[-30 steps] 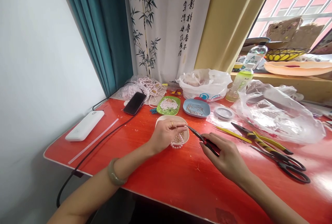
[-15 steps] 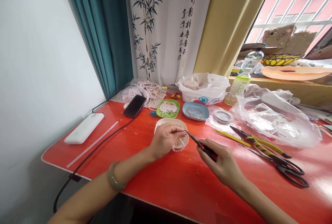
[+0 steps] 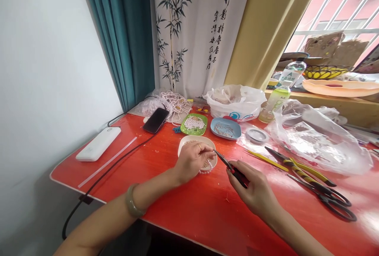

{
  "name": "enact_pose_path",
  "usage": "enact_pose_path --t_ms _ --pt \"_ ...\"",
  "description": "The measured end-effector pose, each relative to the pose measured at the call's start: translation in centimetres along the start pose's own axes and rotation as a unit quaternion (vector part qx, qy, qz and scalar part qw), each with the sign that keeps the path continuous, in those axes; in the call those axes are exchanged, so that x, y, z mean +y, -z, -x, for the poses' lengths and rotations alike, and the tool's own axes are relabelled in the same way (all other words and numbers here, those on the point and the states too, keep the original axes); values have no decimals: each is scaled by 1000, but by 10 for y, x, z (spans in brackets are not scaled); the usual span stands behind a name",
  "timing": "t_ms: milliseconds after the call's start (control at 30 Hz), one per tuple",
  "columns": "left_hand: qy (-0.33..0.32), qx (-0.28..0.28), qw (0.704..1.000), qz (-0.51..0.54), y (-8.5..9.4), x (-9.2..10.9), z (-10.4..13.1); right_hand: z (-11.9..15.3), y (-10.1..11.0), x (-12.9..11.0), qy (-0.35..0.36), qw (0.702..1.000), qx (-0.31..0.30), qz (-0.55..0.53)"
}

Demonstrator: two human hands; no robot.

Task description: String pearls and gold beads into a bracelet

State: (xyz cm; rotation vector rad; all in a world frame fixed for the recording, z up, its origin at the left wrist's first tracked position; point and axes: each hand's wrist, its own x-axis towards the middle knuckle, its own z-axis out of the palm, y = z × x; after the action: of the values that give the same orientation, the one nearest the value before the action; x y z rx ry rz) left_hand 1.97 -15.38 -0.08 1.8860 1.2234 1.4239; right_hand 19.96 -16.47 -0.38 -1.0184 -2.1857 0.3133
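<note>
My left hand [image 3: 192,162] is closed in a pinch over a cream dish [image 3: 181,142] of small gold-coloured beads. From its fingers a short string of pink pearl beads [image 3: 209,167] hangs in a curve at the dish's near rim. The fingertips hide the end of the string. My right hand [image 3: 251,187] is wrapped round slim pliers [image 3: 225,161] with dark, red-marked handles. Their narrow tips meet the left fingertips; what lies between them is too small to make out. Behind the cream dish are a green dish [image 3: 204,132] of pearl beads and a blue dish [image 3: 213,130] of tiny metal pieces.
To the right lie yellow tweezers [image 3: 271,161], larger yellow-black pliers [image 3: 296,165], black scissors [image 3: 328,197] and a plastic bag [image 3: 322,141]. A phone [image 3: 156,120], power bank [image 3: 98,144] and cable [image 3: 114,167] are on the left. A bottle [image 3: 276,102] stands at the back.
The whole view has shifted slightly, so things sit a little further right in it. Both hands keep the same hold, with the plier tips still at the left fingertips.
</note>
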Motion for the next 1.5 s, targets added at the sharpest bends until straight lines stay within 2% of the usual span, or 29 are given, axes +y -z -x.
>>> enact_pose_path --t_ms 100,200,433,500,567,667,767,900,1000,1100,1200,1267,1367,1433,1500 --pt "59 -18 997 52 0 2 0 1 1 6 38 998 23 46" --pt "86 -17 993 83 1 4 0 1 2 8 45 998 21 46" --pt "119 -32 980 155 2 3 -3 -2 7 -2 -24 998 -52 -25" --pt "131 -30 976 172 1 1 -4 -4 10 0 -40 997 -50 -33" --pt "151 -31 969 192 0 -2 -4 -7 13 6 -57 998 -17 -34" --pt "176 -36 958 223 0 -4 -5 -11 14 20 -109 993 21 33" --pt "179 -55 947 260 1 -2 -7 -11 10 29 -152 977 -26 149" --pt "186 -84 935 290 2 0 -8 -4 -3 32 -125 957 -84 246" --pt "196 -107 928 298 0 -2 -8 0 -9 30 -91 957 -99 258" --pt "183 -128 926 304 -1 -1 -6 0 -6 25 -59 979 -62 187" --pt "169 -163 921 310 -1 6 -3 -3 0 12 -60 997 -54 -19" --pt "156 -187 919 311 -1 11 -1 -3 3 2 -73 972 -110 -197" --pt "138 -189 926 296 -2 13 2 -3 -1 -6 -99 899 -160 -396" --pt "121 -169 939 273 -2 10 3 -4 -5 -5 -146 871 -158 -441" --pt "91 -139 959 229 -3 6 3 -5 -9 0 -209 872 -140 -419"
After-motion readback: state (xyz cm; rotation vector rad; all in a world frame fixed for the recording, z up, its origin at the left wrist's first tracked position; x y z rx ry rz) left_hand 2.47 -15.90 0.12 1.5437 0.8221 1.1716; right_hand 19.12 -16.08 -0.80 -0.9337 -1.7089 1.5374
